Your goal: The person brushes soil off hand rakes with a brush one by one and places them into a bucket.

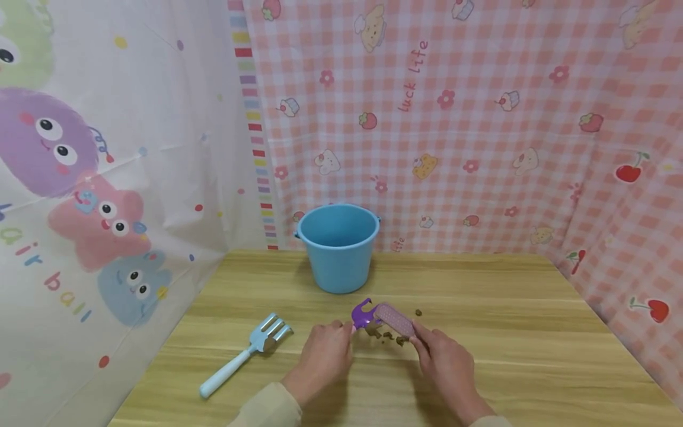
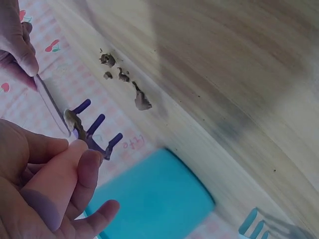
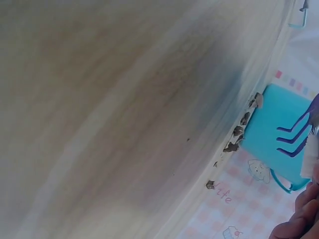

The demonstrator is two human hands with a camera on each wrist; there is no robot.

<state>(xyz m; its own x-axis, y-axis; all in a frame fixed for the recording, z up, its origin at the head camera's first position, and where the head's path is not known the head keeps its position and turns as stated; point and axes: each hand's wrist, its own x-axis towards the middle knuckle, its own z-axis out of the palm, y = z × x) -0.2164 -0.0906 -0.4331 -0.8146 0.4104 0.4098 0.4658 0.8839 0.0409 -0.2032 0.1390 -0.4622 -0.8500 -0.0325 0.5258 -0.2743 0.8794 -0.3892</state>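
Observation:
In the head view my left hand (image 1: 326,356) grips the pink handle (image 2: 57,181) of a small toy rake with a purple head (image 1: 364,316). Its tines point up and away from the handle, and brown mud (image 2: 76,122) clings to them. My right hand (image 1: 447,359) holds a flat pink brush (image 1: 396,320) by one end. The brush's far end meets the rake head; in the right wrist view pale bristles (image 3: 313,137) show beside the purple tines. Brown mud clumps (image 1: 388,336) lie on the wooden table below the tools.
A light blue bucket (image 1: 341,267) stands upright behind the hands. Left of my left hand lies a light blue toy fork (image 1: 229,370) with mud by its tines. One small brown crumb (image 1: 418,312) sits farther right. Patterned cloths (image 1: 459,136) hang at the table's back and sides.

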